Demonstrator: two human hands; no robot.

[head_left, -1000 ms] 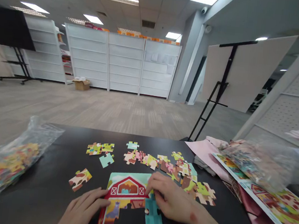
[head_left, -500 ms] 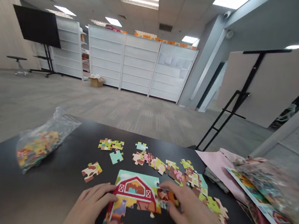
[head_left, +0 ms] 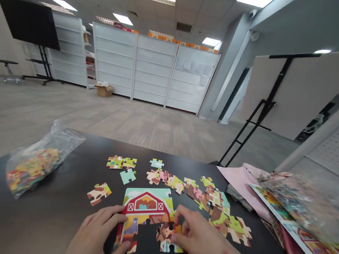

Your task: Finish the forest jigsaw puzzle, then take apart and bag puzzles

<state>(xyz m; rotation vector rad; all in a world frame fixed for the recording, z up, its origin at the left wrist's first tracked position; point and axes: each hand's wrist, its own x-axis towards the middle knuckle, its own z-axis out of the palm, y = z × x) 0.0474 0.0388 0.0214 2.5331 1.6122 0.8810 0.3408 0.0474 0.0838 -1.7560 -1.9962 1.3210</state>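
Note:
A partly joined puzzle showing a red barn [head_left: 146, 205] lies on the black table [head_left: 51, 211] in front of me. My left hand [head_left: 98, 232] rests on its left side, fingers curled over the lower left corner and pressing it down. My right hand [head_left: 203, 239] is closed in a pinch on a brown and orange puzzle piece [head_left: 167, 236], held just below the barn's right side. Several loose pieces [head_left: 207, 197] are scattered to the right and behind the barn. One brown and white piece [head_left: 98, 193] lies alone to the left.
A clear bag of puzzle pieces [head_left: 35, 163] lies at the table's left. At the right are pink cloth [head_left: 239, 179], a printed puzzle picture sheet [head_left: 306, 238] and another plastic bag [head_left: 303, 205]. Behind stand an easel board [head_left: 297, 90] and white shelving [head_left: 151, 72].
My right hand has drawn back from the barn's right edge, pulling a brown and orange piece down toward me. The left hand stays on the barn section. The view shifted slightly.

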